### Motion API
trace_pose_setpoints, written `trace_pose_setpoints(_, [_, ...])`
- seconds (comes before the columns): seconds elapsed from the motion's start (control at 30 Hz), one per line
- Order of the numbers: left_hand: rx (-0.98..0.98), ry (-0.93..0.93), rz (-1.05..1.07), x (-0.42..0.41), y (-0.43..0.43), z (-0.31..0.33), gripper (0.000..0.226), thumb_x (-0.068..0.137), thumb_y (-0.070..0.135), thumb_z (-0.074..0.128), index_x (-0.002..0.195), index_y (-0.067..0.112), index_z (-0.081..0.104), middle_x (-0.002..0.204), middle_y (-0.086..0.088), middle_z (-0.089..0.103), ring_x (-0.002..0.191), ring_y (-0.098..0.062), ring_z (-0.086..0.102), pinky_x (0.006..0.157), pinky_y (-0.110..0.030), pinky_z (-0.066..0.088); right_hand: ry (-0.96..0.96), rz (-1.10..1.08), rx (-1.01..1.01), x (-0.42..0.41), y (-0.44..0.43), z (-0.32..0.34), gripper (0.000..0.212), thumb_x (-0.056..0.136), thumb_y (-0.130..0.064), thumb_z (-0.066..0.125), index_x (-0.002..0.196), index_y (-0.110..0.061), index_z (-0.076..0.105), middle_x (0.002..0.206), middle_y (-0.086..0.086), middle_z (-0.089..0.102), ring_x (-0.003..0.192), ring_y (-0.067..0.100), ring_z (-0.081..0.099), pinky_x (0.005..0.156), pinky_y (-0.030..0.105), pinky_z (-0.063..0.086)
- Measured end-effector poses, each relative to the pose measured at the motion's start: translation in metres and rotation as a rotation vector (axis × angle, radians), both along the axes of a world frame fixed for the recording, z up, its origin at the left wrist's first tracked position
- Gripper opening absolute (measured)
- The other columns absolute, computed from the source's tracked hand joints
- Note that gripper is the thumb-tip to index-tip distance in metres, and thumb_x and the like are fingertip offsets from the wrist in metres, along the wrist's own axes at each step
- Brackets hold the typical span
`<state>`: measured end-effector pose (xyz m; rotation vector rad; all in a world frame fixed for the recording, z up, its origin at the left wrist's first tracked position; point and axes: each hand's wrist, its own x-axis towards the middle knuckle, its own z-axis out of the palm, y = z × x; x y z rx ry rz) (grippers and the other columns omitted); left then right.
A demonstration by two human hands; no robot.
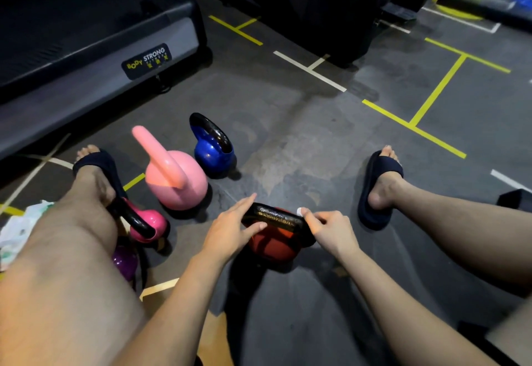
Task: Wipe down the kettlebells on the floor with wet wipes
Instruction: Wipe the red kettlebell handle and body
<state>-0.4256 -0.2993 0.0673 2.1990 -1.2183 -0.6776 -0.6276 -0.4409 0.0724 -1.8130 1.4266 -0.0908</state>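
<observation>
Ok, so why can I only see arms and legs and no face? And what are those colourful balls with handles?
The camera sits on the person's head and looks down, so you only see their own arms and legs. They are sitting on a gym floor. The colourful balls are kettlebells, weights for exercise: a blue kettlebell, a light pink kettlebell, a hot pink kettlebell and a purple kettlebell by the left leg. The orange kettlebell stands between the hands. The left hand rests straight fingers on its black handle. The right hand pinches a small white wipe at the handle's other end, to clean it. The white packet by the left leg is probably the wipes pack.
</observation>
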Motion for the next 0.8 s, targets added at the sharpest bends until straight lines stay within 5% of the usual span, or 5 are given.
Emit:
trace_pose_setpoints(0.07, [0.006,0.003,0.001,0.0,0.0,-0.001,0.077,0.085,0.049,0.075,0.152,0.039,0.039,0.157,0.01,0.042,0.143,-0.012,0.04,0.114,-0.028,0.031,-0.034,-0.056,0.036,-0.006,0.001,-0.003,0.056,0.087,-0.065,0.057,0.053,-0.021,0.063,0.047,-0.006,0.046,0.063,0.014,0.053,0.064,0.031,0.043])
trace_pose_setpoints(0.37, [0.003,0.009,0.007,-0.001,-0.001,0.001,0.075,0.086,0.046,0.075,0.152,0.039,0.039,0.156,0.014,0.043,0.14,-0.014,0.045,0.113,-0.031,0.035,-0.166,0.182,-0.049,0.024,0.014,0.012,0.021,0.096,-0.05,0.057,0.099,-0.043,0.076,0.071,-0.009,0.071,0.075,0.007,0.064,0.069,0.018,0.046])
trace_pose_setpoints(0.6, [0.01,0.067,0.008,0.0,0.001,0.003,0.082,0.082,0.057,0.074,0.153,0.04,0.037,0.158,0.009,0.04,0.145,-0.011,0.037,0.117,-0.026,0.026,0.055,0.121,-0.115,-0.003,-0.01,0.002,0.046,0.089,-0.049,0.052,0.087,-0.007,0.072,0.048,0.005,0.034,0.048,-0.005,0.04,0.054,0.027,0.044])
trace_pose_setpoints(0.63, [0.01,0.069,0.012,0.0,0.0,0.004,0.081,0.082,0.057,0.074,0.153,0.039,0.038,0.158,0.009,0.04,0.145,-0.011,0.037,0.117,-0.025,0.026,0.075,0.121,-0.116,-0.004,-0.012,0.001,0.047,0.089,-0.049,0.052,0.087,-0.007,0.072,0.048,0.004,0.034,0.048,0.013,0.032,0.055,0.029,0.045])
trace_pose_setpoints(0.8, [0.005,0.052,0.03,-0.001,-0.002,0.004,0.076,0.084,0.055,0.073,0.151,0.037,0.042,0.156,0.007,0.044,0.143,-0.011,0.041,0.115,-0.023,0.028,-0.001,0.219,-0.075,0.025,0.005,0.011,0.04,0.099,-0.05,0.046,0.096,-0.024,0.076,0.062,0.002,0.063,0.069,0.019,0.061,0.066,0.031,0.045])
